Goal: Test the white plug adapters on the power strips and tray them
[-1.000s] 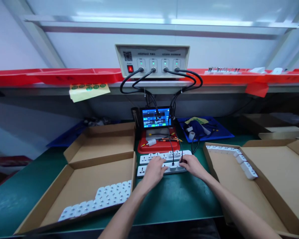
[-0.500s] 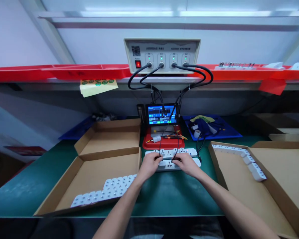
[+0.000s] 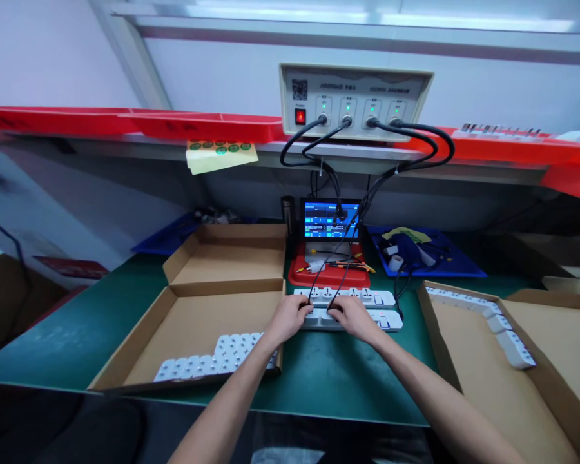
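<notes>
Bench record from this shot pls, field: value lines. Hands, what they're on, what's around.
left hand: on the near white power strip, black test leads beside it
right hand: on the same strip, grip unclear
things: second white power strip behind it, both on a green bench mat
rest: cardboard boxes either side, holding white power strips; tester panel; touchscreen; red tray; blue tray

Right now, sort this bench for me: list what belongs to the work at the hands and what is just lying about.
In use: left hand, right hand, white power strips, black leads, white sockets, cardboard box.
Lying about: blue tray, yellow sticker sheet, red tray.
</notes>
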`<state>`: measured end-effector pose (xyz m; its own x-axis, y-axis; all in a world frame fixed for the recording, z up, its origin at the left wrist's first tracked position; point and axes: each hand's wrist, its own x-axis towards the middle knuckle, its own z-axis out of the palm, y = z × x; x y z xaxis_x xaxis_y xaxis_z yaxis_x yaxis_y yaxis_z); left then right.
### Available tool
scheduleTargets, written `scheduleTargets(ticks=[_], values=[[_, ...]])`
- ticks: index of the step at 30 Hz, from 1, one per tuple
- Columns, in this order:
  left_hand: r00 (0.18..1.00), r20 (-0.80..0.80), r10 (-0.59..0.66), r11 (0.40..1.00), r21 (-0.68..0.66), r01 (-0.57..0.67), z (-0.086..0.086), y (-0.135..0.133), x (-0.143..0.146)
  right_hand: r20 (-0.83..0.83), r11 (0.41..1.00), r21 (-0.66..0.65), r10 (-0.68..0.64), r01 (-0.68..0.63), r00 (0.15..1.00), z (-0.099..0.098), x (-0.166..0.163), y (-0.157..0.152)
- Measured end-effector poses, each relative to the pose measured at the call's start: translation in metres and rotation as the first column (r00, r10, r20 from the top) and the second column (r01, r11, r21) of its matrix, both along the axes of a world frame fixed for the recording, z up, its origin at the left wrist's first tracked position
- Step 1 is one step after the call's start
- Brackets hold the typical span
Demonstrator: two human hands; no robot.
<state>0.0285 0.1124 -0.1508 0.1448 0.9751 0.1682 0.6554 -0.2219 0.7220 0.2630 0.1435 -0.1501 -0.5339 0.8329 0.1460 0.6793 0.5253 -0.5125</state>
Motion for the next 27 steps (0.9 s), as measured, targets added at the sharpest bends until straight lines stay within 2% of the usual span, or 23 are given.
scheduleTargets(ticks=[5, 12, 17, 21, 23, 25, 27], values=[[1.000, -0.005, -0.012, 1.000, 0.000, 0.012, 0.000, -0.001, 0.000, 0.065, 0.996, 0.092, 0.007, -0.013, 0.998, -0.008, -0.003, -0.004], [0.999, -0.044, -0.006, 1.000, 0.008, 0.007, 0.003, -0.001, 0.002, 0.073, 0.995, 0.094, 0.019, -0.025, 0.997, -0.004, 0.002, -0.006], [0.990, -0.135, -0.033, 0.998, 0.041, 0.039, -0.002, -0.003, 0.003, 0.054, 0.988, 0.157, -0.011, 0.003, 0.998, 0.013, 0.043, -0.003], [0.981, -0.189, -0.033, 0.997, 0.064, 0.046, -0.002, -0.008, 0.001, 0.210, 0.988, 0.153, -0.071, 0.039, 0.975, 0.021, 0.090, -0.003], [0.986, -0.159, 0.057, 0.990, 0.139, -0.035, 0.001, -0.012, 0.007, 0.330, 0.990, 0.130, -0.091, 0.050, 0.940, 0.018, 0.106, -0.006], [0.977, -0.104, 0.186, 0.951, 0.270, -0.152, 0.005, -0.018, 0.024, 0.404, 0.993, 0.096, -0.098, 0.064, 0.910, 0.012, 0.115, -0.009], [0.974, -0.119, 0.192, 0.921, 0.365, -0.137, 0.006, -0.023, 0.052, 0.414, 0.995, 0.068, -0.098, 0.077, 0.905, 0.005, 0.118, -0.010]])
